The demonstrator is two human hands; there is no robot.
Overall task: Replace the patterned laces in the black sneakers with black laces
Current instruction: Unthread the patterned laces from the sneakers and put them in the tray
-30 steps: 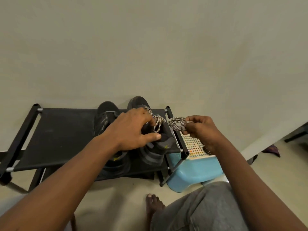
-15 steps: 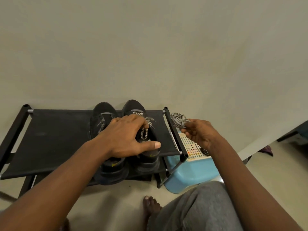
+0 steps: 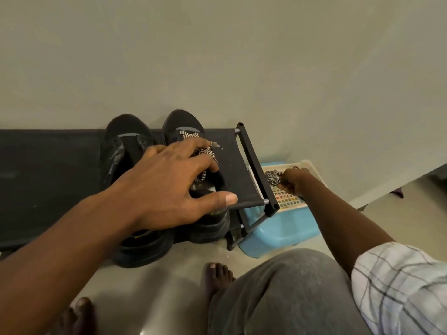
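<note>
Two black sneakers stand side by side on a black shoe rack (image 3: 48, 165). The left sneaker (image 3: 125, 131) shows no lace. The right sneaker (image 3: 181, 122) still carries a black-and-white patterned lace (image 3: 189, 135) with loose ends lying to its right. My left hand (image 3: 169, 180) lies over the right sneaker, its fingers curled on the laced top and its thumb stretched along the side. My right hand (image 3: 294, 181) pinches a bundled patterned lace (image 3: 273, 177) just above the stool beside the rack. No black laces are in view.
A blue stool (image 3: 278, 228) with a perforated cream top stands on the floor against the rack's right end. My bare foot (image 3: 217, 274) and grey-trousered knee (image 3: 290, 286) are in front. A plain wall runs behind the rack.
My right hand has dropped with the lace bundle from rack height to the stool top. My left hand has stayed on the right sneaker. The view has come closer.
</note>
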